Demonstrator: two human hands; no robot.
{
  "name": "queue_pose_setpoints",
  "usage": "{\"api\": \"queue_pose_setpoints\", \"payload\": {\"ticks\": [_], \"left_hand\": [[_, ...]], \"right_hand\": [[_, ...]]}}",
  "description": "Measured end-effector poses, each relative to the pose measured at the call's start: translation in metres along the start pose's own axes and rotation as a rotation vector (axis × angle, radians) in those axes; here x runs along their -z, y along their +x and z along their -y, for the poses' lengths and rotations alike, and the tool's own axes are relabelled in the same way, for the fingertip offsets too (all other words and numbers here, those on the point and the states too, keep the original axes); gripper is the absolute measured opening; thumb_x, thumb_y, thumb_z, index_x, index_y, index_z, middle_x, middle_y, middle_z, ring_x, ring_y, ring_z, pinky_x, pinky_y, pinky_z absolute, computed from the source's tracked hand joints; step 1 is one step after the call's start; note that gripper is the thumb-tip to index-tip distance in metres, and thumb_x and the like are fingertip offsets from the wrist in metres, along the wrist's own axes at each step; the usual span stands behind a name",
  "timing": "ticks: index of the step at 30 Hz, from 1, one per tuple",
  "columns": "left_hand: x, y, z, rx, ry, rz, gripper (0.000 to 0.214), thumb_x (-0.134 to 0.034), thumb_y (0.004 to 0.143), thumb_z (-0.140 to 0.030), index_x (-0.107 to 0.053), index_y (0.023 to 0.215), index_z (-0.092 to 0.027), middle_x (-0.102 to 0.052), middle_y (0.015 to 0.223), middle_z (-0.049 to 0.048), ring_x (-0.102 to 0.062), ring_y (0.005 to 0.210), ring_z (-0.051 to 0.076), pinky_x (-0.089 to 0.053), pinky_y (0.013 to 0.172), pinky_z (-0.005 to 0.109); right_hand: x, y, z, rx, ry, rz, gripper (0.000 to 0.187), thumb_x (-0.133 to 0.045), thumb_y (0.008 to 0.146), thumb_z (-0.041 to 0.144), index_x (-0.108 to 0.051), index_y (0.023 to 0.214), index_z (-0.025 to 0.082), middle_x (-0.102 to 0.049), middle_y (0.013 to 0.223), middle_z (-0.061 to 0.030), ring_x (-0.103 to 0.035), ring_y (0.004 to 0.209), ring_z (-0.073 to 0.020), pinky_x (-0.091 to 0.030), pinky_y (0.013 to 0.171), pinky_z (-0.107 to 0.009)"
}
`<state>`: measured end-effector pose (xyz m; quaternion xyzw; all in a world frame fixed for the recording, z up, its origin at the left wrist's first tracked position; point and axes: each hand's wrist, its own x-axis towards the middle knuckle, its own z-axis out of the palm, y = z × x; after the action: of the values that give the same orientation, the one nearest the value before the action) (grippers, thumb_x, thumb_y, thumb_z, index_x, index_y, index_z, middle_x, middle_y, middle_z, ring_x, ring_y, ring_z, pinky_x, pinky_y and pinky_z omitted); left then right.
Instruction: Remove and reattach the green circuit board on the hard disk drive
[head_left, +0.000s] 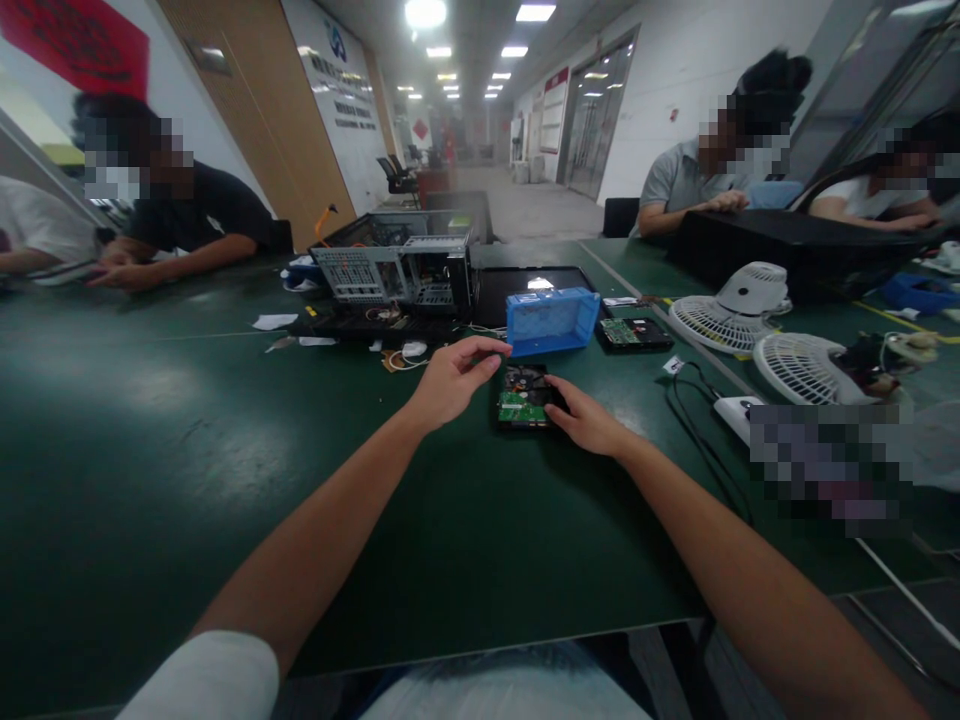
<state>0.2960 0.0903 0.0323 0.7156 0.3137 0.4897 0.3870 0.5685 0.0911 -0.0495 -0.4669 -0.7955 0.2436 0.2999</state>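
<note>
A hard drive [523,400] lies on the green table with its green circuit board facing up. My right hand [589,415] grips its right edge, thumb and fingers resting on the top. To the left of the drive and a little above the table, my left hand [454,380] is closed in a pinch. Whatever its fingertips hold, if anything, is too small to make out. Those fingertips are close to the front left corner of a blue plastic bin [551,335], which is tipped on its side behind the drive.
An opened computer case [390,275] stands behind on the left, beside a dark flat panel [491,283]. Another drive-like unit with a circuit board [636,335] lies to the right. Farther right are white fan parts [731,310], a power strip [735,415] and cables. Other people sit across the table.
</note>
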Motion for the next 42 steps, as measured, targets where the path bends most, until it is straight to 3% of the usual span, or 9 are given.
{"api": "queue_pose_setpoints", "payload": {"ticks": [3,12,17,22,28,32,37,42], "left_hand": [[-0.002,-0.001,0.0,0.019,-0.007,-0.001,0.031,-0.069,0.092,-0.036,-0.073,0.119,-0.021,-0.072,0.118,0.0093,-0.067,0.101,0.021,-0.055,0.076,0.032],[0.001,-0.001,-0.003,-0.106,0.25,-0.14,0.022,-0.076,0.087,-0.036,-0.079,0.105,-0.026,-0.069,0.107,0.0068,-0.064,0.1,0.021,-0.054,0.077,0.031],[0.005,0.0,-0.01,-0.105,0.27,-0.044,0.024,-0.068,0.092,-0.033,-0.077,0.113,-0.026,-0.069,0.113,0.0078,-0.065,0.098,0.02,-0.055,0.069,0.028],[0.006,0.0,-0.008,-0.031,0.202,0.073,0.033,-0.057,0.099,-0.036,-0.071,0.128,-0.027,-0.07,0.123,0.0071,-0.063,0.072,0.012,-0.058,0.063,0.028],[0.001,-0.001,-0.006,-0.019,0.081,0.02,0.038,-0.069,0.092,-0.041,-0.073,0.126,-0.026,-0.069,0.123,0.0084,-0.068,0.09,0.018,-0.064,0.071,0.031],[0.001,-0.002,-0.008,-0.07,0.151,-0.052,0.031,-0.078,0.085,-0.04,-0.078,0.114,-0.027,-0.065,0.118,0.008,-0.066,0.096,0.02,-0.062,0.068,0.029],[0.005,0.0,-0.006,-0.137,0.276,-0.08,0.023,-0.072,0.09,-0.031,-0.079,0.113,-0.031,-0.065,0.109,0.0064,-0.065,0.092,0.017,-0.056,0.066,0.027],[0.005,0.001,-0.004,-0.134,0.26,-0.041,0.028,-0.06,0.097,-0.031,-0.075,0.12,-0.029,-0.069,0.119,0.0063,-0.065,0.087,0.016,-0.057,0.064,0.026]], "right_hand": [[0.0,0.0,0.0,0.008,0.002,-0.004,0.059,-0.055,0.098,0.034,-0.042,0.155,0.024,-0.052,0.154,-0.0124,-0.049,0.142,-0.0306,-0.036,0.12,-0.054],[-0.001,0.0,0.001,-0.009,0.004,0.005,0.058,-0.055,0.098,0.033,-0.042,0.154,0.022,-0.052,0.153,-0.0132,-0.049,0.142,-0.0302,-0.037,0.12,-0.053],[-0.001,0.001,0.0,-0.005,0.009,0.001,0.059,-0.055,0.098,0.033,-0.042,0.154,0.022,-0.052,0.153,-0.0139,-0.048,0.142,-0.0305,-0.036,0.12,-0.054],[-0.001,0.001,-0.001,-0.001,0.009,0.001,0.059,-0.055,0.098,0.034,-0.042,0.155,0.021,-0.05,0.154,-0.0146,-0.049,0.142,-0.0312,-0.036,0.12,-0.054],[-0.001,0.0,-0.002,0.022,0.018,-0.004,0.059,-0.054,0.098,0.034,-0.042,0.155,0.024,-0.052,0.153,-0.0132,-0.049,0.141,-0.0306,-0.037,0.12,-0.055],[-0.001,0.001,-0.003,0.013,0.003,-0.001,0.059,-0.055,0.098,0.033,-0.042,0.154,0.023,-0.052,0.153,-0.0131,-0.048,0.142,-0.03,-0.037,0.12,-0.053],[-0.002,0.0,-0.002,0.01,0.001,-0.004,0.059,-0.055,0.098,0.034,-0.042,0.155,0.022,-0.051,0.154,-0.014,-0.049,0.142,-0.0303,-0.036,0.12,-0.054],[-0.002,0.0,-0.003,0.018,0.005,-0.009,0.06,-0.055,0.098,0.034,-0.041,0.156,0.024,-0.051,0.154,-0.0129,-0.048,0.142,-0.03,-0.036,0.12,-0.054]]}}
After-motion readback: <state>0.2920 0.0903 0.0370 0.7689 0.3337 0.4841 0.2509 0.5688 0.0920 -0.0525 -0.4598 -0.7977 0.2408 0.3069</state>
